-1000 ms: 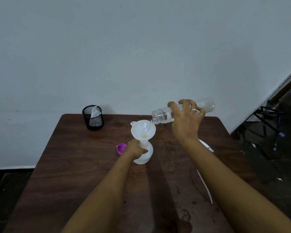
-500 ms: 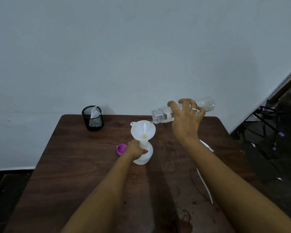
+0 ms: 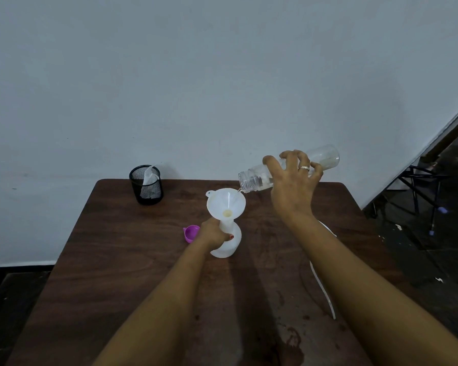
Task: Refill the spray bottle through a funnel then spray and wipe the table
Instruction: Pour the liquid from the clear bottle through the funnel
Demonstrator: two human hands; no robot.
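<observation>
A white spray bottle body (image 3: 229, 244) stands on the brown table (image 3: 117, 260) with a white funnel (image 3: 225, 202) set in its neck. My left hand (image 3: 213, 233) grips the bottle's neck just under the funnel. My right hand (image 3: 292, 183) holds a clear plastic bottle (image 3: 251, 179), tipped nearly level, its open mouth at the funnel's right rim. A thin stream of liquid runs from the mouth into the funnel. The white spray head with its tube (image 3: 325, 286) lies on the table, mostly hidden by my right forearm.
A small purple cap (image 3: 191, 233) lies just left of the spray bottle. A black mesh cup (image 3: 146, 188) holding a white cloth stands at the table's far left corner. A wall runs behind the table. A dark metal frame (image 3: 418, 191) stands on the floor at right.
My right hand has tipped the clear bottle slightly steeper, raising its base. The left hand, funnel and spray bottle have stayed where they were.
</observation>
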